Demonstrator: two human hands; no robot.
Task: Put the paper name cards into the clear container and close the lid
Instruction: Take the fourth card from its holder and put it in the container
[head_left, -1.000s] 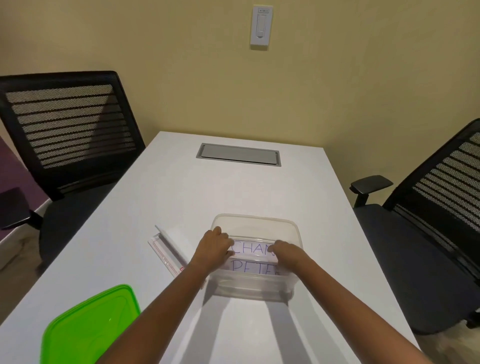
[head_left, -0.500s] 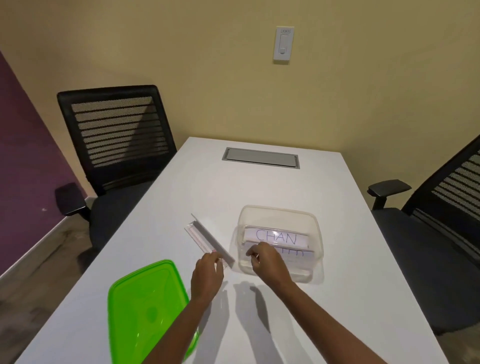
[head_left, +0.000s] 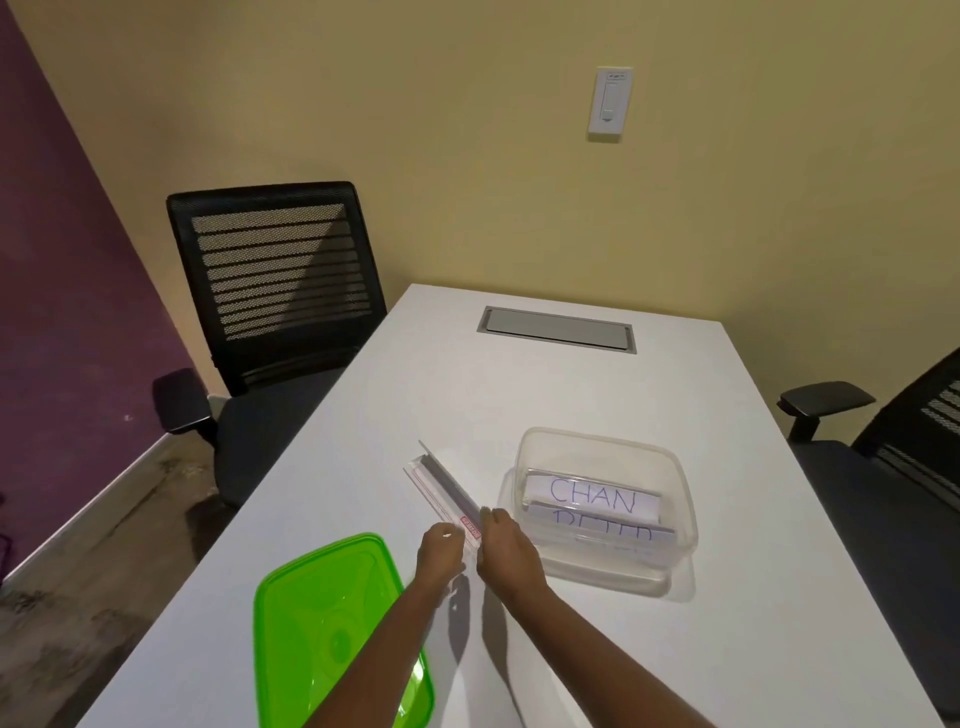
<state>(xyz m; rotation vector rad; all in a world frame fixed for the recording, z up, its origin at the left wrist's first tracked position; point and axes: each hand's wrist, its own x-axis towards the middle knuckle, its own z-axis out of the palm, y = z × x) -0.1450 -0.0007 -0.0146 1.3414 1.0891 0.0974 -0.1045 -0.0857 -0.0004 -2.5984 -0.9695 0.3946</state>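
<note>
Name card (head_left: 444, 483): pinched by left hand (head_left: 441, 551), lower centre; right hand (head_left: 506, 545) hold cannot be told.
Container (head_left: 597, 434): name card may be crumpled against rim.

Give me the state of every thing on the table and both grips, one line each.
clear container, open
green lid, off, lying on the table
CHAN card, inside the container
second card, inside too, lettering half hidden
loose card, on the table outside the container
left grip, pinches the loose card's near end
right grip, touches that same end; hold unclear

Dim warm overhead light; soft arm shadows on table (head_left: 519, 405); wide-angle edge bending.
</note>
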